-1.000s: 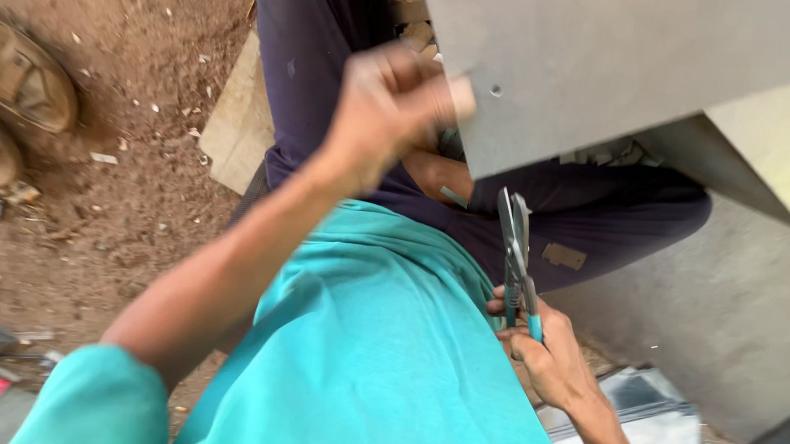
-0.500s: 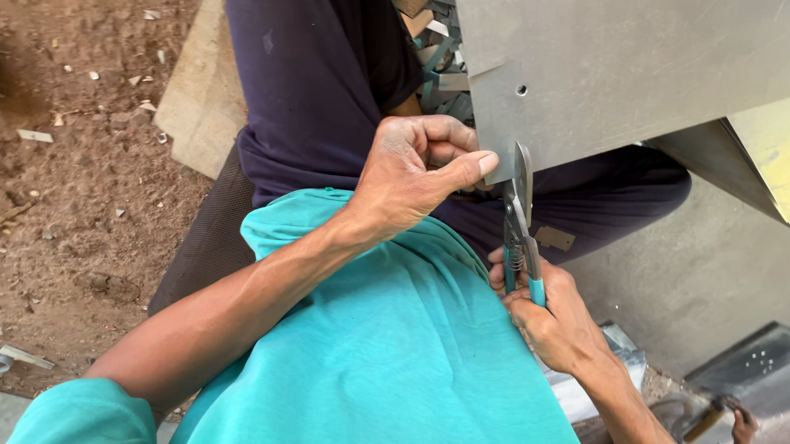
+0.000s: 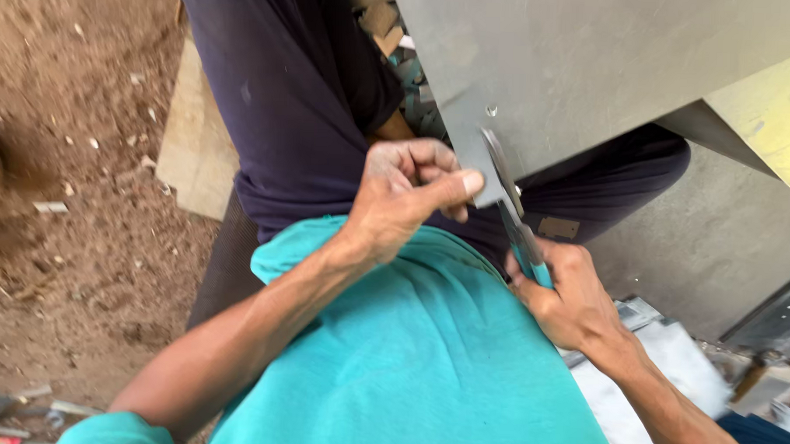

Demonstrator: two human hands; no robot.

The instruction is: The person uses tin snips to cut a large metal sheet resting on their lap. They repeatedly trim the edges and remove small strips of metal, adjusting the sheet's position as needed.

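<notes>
I see the tin snips point(image 3: 511, 210) biting the lower corner of the grey metal sheet point(image 3: 593, 71), long axis steep, blades pointing up-left. My right hand point(image 3: 567, 294) is clamped on their teal handles; my left hand point(image 3: 409, 196) pinches the sheet's corner. Bare dirt ground point(image 3: 73, 176) lies left.

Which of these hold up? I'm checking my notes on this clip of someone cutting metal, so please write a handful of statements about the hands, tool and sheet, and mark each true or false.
1. The right hand grips teal-handled metal snips. True.
2. The left hand rests flat on the dirt ground. False: it pinches the lower corner of the flat grey metal sheet.
3. The snips' blades meet the sheet's edge beside the left thumb. True.
4. The sheet lies flat on the ground. False: it is held up above the person's lap.
5. The person's top is a teal cloth shirt. True.
</notes>
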